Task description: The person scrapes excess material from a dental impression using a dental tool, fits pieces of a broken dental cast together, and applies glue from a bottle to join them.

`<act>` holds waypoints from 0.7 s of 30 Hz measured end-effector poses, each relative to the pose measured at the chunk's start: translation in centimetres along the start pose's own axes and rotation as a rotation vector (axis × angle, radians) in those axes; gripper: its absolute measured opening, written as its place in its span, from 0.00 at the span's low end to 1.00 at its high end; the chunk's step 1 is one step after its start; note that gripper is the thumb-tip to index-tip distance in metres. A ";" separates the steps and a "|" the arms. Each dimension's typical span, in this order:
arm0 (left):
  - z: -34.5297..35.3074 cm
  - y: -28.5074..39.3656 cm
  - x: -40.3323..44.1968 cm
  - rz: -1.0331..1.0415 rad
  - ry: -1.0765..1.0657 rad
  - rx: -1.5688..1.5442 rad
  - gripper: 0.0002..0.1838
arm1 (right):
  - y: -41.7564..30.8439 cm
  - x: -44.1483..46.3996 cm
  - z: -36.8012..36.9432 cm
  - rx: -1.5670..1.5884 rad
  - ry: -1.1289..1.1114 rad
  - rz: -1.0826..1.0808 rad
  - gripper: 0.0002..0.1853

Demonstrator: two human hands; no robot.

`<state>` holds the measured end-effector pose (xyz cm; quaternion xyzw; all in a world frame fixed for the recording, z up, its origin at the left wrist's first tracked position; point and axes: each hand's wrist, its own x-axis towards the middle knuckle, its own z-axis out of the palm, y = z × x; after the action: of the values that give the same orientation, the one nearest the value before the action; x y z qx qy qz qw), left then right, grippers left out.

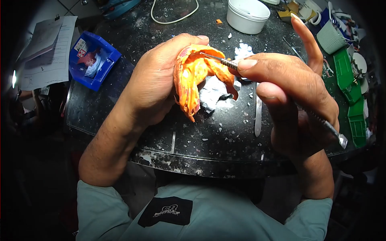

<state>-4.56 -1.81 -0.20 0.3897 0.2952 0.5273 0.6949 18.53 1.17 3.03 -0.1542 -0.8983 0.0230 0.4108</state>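
My left hand is wrapped round a horseshoe-shaped orange dental impression, holding it tilted above the bench. In my right hand a thin metal dental instrument with a knurled handle is pinched between thumb and fingers, the little finger raised. Its tip meets the upper inner edge of the impression; whether it digs in I cannot tell. Behind and below the impression lie white plaster lumps. A flat metal blade rests on the bench left of my right hand.
Plaster crumbs litter the dark bench. A white tub and a looped cable are at the back. At left stand a blue bin and papers; at right, a white basket and green trays.
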 end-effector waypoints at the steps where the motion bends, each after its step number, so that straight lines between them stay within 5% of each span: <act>1: 0.4 0.1 0.1 -0.010 0.008 -0.010 0.15 | 0.2 -0.1 0.1 0.016 0.016 -0.013 0.13; 3: 2.5 -0.2 0.2 -0.018 0.255 0.114 0.16 | 0.5 -0.2 0.4 0.038 0.037 -0.035 0.13; 6: 2.9 -0.4 0.2 -0.007 0.317 0.221 0.15 | 1.0 -0.2 0.5 0.070 -0.055 -0.036 0.10; 8: 2.2 -0.4 -0.1 -0.039 0.241 0.183 0.15 | 1.3 -0.2 0.3 0.061 -0.168 -0.017 0.10; 15: 2.4 -0.2 -0.6 0.052 0.268 0.471 0.14 | 1.7 -0.4 0.4 0.102 -0.018 -0.108 0.10; 21: 0.7 0.4 -0.3 0.029 0.108 0.385 0.16 | 2.1 -0.3 0.6 0.211 0.110 -0.127 0.10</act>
<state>-4.24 -2.23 0.48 0.4907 0.4217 0.4912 0.5832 18.79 3.16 2.02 -0.0538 -0.8749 0.0828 0.4741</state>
